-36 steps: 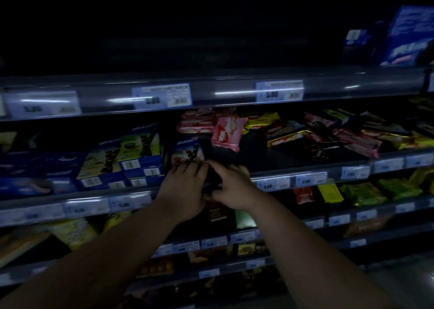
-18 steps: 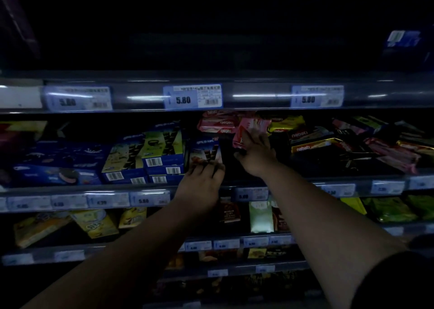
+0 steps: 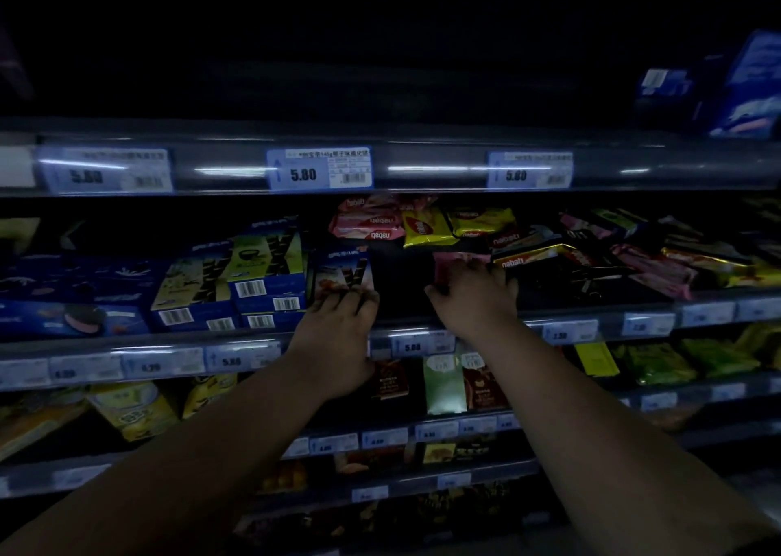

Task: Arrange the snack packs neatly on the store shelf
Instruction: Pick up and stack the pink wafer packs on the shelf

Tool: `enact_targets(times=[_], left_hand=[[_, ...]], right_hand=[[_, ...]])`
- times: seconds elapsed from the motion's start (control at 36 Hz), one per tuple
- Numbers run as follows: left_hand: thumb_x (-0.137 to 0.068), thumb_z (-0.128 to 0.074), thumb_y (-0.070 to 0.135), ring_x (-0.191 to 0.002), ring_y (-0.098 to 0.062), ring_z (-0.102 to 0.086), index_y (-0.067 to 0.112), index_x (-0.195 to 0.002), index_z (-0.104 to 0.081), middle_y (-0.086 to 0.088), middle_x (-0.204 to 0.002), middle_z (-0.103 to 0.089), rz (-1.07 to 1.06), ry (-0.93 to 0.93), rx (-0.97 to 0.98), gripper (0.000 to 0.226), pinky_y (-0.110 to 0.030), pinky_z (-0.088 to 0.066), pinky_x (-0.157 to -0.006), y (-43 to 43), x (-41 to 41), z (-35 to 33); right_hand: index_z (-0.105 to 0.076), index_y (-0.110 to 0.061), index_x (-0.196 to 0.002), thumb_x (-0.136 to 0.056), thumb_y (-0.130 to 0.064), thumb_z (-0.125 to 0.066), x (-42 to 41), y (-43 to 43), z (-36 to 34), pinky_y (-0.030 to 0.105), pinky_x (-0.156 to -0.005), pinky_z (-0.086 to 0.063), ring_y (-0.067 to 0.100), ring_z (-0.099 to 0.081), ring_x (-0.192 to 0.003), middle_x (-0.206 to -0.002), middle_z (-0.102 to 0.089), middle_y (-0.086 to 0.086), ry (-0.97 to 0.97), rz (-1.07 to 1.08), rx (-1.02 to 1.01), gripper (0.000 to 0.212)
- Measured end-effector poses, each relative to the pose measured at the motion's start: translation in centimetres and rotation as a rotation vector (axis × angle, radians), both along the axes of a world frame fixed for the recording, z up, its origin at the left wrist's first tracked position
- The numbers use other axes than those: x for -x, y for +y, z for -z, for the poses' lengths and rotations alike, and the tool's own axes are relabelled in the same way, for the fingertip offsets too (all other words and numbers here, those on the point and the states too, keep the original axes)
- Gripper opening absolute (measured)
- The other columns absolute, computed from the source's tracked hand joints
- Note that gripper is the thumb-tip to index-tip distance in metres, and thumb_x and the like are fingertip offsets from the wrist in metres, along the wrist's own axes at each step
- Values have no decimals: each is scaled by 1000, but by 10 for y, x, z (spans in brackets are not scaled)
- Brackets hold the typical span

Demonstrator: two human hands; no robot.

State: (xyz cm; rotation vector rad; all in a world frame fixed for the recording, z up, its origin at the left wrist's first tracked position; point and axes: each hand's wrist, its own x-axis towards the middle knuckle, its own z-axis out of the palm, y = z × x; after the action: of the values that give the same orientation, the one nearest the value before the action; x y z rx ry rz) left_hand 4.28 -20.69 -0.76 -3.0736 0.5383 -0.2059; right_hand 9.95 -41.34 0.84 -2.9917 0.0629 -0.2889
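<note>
On the dim middle shelf (image 3: 465,327), my right hand (image 3: 475,297) grips a pink snack pack (image 3: 454,261) near the shelf's front. Behind it lie pink Nabati packs (image 3: 367,227) in a stack, yellow packs (image 3: 427,230) and a loose jumble of red, yellow and pink packs (image 3: 591,255) to the right. My left hand (image 3: 338,331) rests over the shelf edge, its spread fingertips touching the foot of an upright blue biscuit box (image 3: 344,272), holding nothing.
Blue biscuit boxes (image 3: 236,285) fill the left of the same shelf. An upper shelf rail with 5.80 price tags (image 3: 319,169) hangs just above. Lower shelves hold green packs (image 3: 659,363), small cartons (image 3: 443,382) and yellow boxes (image 3: 131,409).
My right hand reached to the back for the pink pack and has drawn it forward toward the shelf front. My left hand has stayed at the foot of the blue box.
</note>
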Motion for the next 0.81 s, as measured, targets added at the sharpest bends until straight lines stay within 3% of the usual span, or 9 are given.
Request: enact_targets(times=[0.11,0.19,0.25,0.36,0.47,0.61,0.69,0.75,0.81], left_hand=[[-80,-62,52,-139,-31,-26,17,-152,-12,-8,-155,-25,-4,1,-4,95,-43,-28,-113,-1,0,-2],[-80,-62,54,-139,-31,-26,17,-152,-12,-7,-154,-25,-5,-3,3,95,-43,-28,-113,-1,0,1],[-80,-62,54,-139,-30,-26,18,-152,-12,-7,-154,-26,1,-14,13,94,-43,-27,-113,0,0,2],[-80,-60,54,-139,-30,-26,18,-152,-13,-7,-155,-26,14,-32,27,94,-43,-24,-115,0,0,4],[-80,-61,52,-139,-29,-26,17,-152,-13,-7,-155,-26,28,-50,35,94,-42,-23,-116,2,0,7],[-80,-61,52,-140,-29,-26,17,-153,-14,-7,-154,-27,35,-71,33,93,-41,-21,-116,3,2,10],[-79,-61,54,-141,-29,-25,17,-153,-13,-7,-155,-26,23,-59,29,95,-41,-19,-117,3,3,10],[-78,-62,55,-140,-30,-26,16,-152,-16,-8,-154,-28,16,-59,31,95,-41,-19,-117,2,4,10],[-74,-64,54,-138,-32,-31,14,-151,-22,-10,-151,-33,9,-65,16,96,-43,-22,-116,1,5,10]], right_hand=[[-30,-30,-148,-87,-68,-42,0,9,5,61,-113,-11,41,-12,-144,-159,-23,10,31,-15,9,73],[-27,-34,-149,-88,-68,-39,1,16,13,63,-111,-12,38,-5,-146,-160,-20,4,113,-20,-75,71],[-32,-32,-147,-90,-66,-39,3,16,18,62,-109,-18,35,-9,-145,-158,-26,2,94,-48,-46,67],[-57,-27,-127,-88,-60,-51,0,5,17,55,-110,-21,29,-35,-134,-137,-53,3,-39,-87,-107,51],[-54,-28,-131,-79,-62,-62,5,-6,19,47,-104,-24,37,-36,-125,-134,-48,10,-94,65,-93,63],[-57,-24,-130,-82,-26,-59,10,-11,19,40,-95,-27,33,-38,-123,-132,-55,5,-98,-12,-155,48],[-64,-25,-125,-79,-3,-54,14,-18,16,37,-98,-37,31,-47,-122,-127,-61,3,-36,-131,-352,52],[-68,-20,-117,-80,3,-49,17,-25,13,40,-92,-49,31,-57,-113,-117,-64,4,14,-156,-516,48],[-69,-16,-113,-85,-4,-53,20,-31,12,38,-92,-48,31,-55,-112,-120,-63,7,-51,-165,-434,35]])
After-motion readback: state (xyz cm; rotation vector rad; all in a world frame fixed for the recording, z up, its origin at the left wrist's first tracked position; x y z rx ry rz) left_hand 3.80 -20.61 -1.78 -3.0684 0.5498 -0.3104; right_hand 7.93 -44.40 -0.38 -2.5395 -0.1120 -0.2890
